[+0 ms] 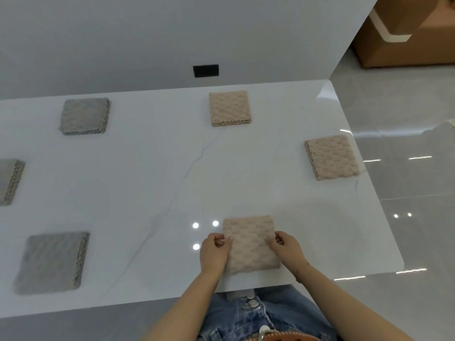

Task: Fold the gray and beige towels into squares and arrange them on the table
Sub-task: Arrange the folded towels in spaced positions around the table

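Last beige towel (251, 244) at table (172, 168) near edge: left hand (214, 252) & right hand (286, 249) pinch its sides; next, prob. square it, let go.

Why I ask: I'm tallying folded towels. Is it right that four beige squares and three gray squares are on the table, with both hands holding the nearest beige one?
Not quite: the head view shows three beige squares, not four. The hands hold the nearest beige one; the rest is right.

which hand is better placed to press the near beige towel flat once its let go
Marginally the right hand. Both hands pinch the near beige towel at opposite edges, but the right lies further over the cloth; the left hand sits mostly beside it on the table.
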Tool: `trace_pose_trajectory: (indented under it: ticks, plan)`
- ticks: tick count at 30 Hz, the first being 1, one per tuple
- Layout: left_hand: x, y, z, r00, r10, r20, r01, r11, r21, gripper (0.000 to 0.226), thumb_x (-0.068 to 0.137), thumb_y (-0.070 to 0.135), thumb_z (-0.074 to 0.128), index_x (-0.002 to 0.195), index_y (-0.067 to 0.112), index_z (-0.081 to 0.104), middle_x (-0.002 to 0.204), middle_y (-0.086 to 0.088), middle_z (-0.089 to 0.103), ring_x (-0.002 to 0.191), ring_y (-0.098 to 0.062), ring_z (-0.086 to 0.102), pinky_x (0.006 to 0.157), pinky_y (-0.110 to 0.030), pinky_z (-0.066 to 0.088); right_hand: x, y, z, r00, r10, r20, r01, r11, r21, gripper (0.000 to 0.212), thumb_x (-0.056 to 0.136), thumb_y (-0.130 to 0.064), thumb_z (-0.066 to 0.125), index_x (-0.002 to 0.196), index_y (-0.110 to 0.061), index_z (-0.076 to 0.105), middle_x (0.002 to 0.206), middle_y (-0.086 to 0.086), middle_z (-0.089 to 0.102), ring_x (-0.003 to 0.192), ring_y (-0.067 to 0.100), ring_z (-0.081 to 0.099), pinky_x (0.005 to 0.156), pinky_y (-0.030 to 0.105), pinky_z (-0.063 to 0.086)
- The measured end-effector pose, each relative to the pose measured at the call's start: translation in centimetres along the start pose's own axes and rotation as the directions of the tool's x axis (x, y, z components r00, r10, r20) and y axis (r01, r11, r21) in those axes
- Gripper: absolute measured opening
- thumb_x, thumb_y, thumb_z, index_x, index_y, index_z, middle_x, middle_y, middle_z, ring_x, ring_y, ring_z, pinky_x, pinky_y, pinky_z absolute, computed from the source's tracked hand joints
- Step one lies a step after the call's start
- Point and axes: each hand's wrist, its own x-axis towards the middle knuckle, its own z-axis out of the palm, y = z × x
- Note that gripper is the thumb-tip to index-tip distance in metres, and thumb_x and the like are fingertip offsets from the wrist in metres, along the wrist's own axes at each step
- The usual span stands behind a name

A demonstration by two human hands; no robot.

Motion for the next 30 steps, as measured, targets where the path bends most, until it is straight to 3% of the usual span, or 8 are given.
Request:
trace_pose_trajectory:
  ticks: [6, 10, 12, 14, 17, 21, 26, 30]
  plan:
    - [0.4, 0.0, -0.5, 1.000, 0.019, -0.012, -0.019, 1.000, 0.022, 0.013, 0.089, 0.018, 0.064, 0.077, 0.021, 0.059, 0.079, 0.006, 0.062, 0.076, -0.011, 0.057, 0.062, -0.014, 0.039, 1.0, 0.6, -0.4, 1.000, 0.018, 0.012, -0.018, 1.000, 0.021, 0.031, 0.086, -0.032, 0.067, 0.105, -0.008, 0.066, 0.097, 0.009, 0.068, 0.092, 0.025, 0.064, 0.087, 0.042, 0.054]
    - [0.1, -0.4, -0.5, 1.000, 0.006, -0.031, -0.006, 1.000, 0.003, 0.012, 0.091, 0.014, 0.060, 0.080, 0.019, 0.059, 0.080, 0.004, 0.062, 0.075, -0.010, 0.056, 0.061, -0.014, 0.038, 1.0, 0.2, -0.3, 1.000, 0.011, -0.010, -0.010, 0.998, 0.064, 0.027, 0.084, -0.025, 0.070, 0.104, -0.009, 0.065, 0.097, 0.011, 0.067, 0.090, 0.024, 0.063, 0.078, 0.032, 0.055]
    - [0.2, -0.3, -0.6, 1.000, -0.003, -0.028, 0.003, 1.000, 0.000, 0.004, 0.091, 0.018, 0.061, 0.088, 0.019, 0.058, 0.084, 0.004, 0.062, 0.077, -0.009, 0.056, 0.061, -0.014, 0.039, 1.0, 0.0, -0.1, 0.999, 0.002, -0.049, 0.001, 0.998, 0.056, 0.027, 0.084, -0.025, 0.070, 0.105, -0.009, 0.062, 0.094, 0.008, 0.064, 0.084, 0.020, 0.060, 0.069, 0.024, 0.049]
    - [0.3, 0.0, -0.7, 1.000, 0.008, -0.030, -0.008, 1.000, -0.005, 0.014, 0.089, 0.025, 0.063, 0.100, 0.021, 0.055, 0.089, 0.002, 0.062, 0.082, -0.010, 0.057, 0.065, -0.016, 0.040, 1.0, 0.0, -0.1, 0.998, -0.005, -0.060, 0.008, 0.999, 0.043, 0.026, 0.085, -0.024, 0.069, 0.105, -0.009, 0.060, 0.088, 0.001, 0.058, 0.077, 0.012, 0.053, 0.065, 0.018, 0.043]
    - [0.7, 0.8, -0.7, 0.998, 0.017, -0.058, -0.020, 0.998, -0.061, 0.023, 0.087, 0.027, 0.066, 0.105, 0.021, 0.054, 0.094, 0.002, 0.061, 0.085, -0.010, 0.057, 0.070, -0.016, 0.041, 1.2, 0.2, -0.3, 0.999, 0.000, -0.050, 0.003, 0.999, 0.043, 0.028, 0.083, -0.026, 0.070, 0.103, -0.009, 0.061, 0.086, -0.001, 0.056, 0.076, 0.012, 0.051, 0.069, 0.021, 0.042]
    - [1.5, 1.9, -0.2, 0.996, 0.025, -0.083, -0.036, 0.990, -0.134, 0.018, 0.087, 0.018, 0.065, 0.102, 0.020, 0.057, 0.091, 0.004, 0.059, 0.078, -0.005, 0.054, 0.064, -0.012, 0.040, 1.5, 0.2, -0.2, 0.999, -0.003, -0.054, 0.003, 1.000, -0.004, 0.027, 0.083, -0.029, 0.070, 0.098, -0.009, 0.062, 0.086, 0.000, 0.059, 0.079, 0.015, 0.054, 0.072, 0.025, 0.042]
    - [2.4, 2.2, 0.1, 0.993, 0.072, -0.090, -0.077, 0.996, -0.051, 0.007, 0.089, 0.015, 0.062, 0.085, 0.018, 0.059, 0.082, 0.008, 0.058, 0.075, -0.006, 0.053, 0.059, -0.006, 0.040, 1.6, 0.2, 0.1, 0.999, 0.016, -0.049, -0.018, 1.000, -0.026, 0.025, 0.083, -0.028, 0.070, 0.098, -0.011, 0.059, 0.087, 0.000, 0.057, 0.084, 0.017, 0.053, 0.074, 0.025, 0.042]
    - [3.0, 2.2, -0.1, 0.996, 0.075, -0.053, -0.075, 0.997, -0.007, 0.009, 0.089, 0.014, 0.062, 0.094, 0.018, 0.057, 0.085, 0.005, 0.057, 0.077, -0.010, 0.054, 0.060, -0.011, 0.037, 1.8, -0.9, -0.3, 0.997, 0.019, -0.068, -0.013, 0.996, 0.085, 0.030, 0.083, -0.026, 0.071, 0.104, -0.015, 0.055, 0.090, -0.004, 0.055, 0.089, 0.016, 0.054, 0.077, 0.024, 0.041]
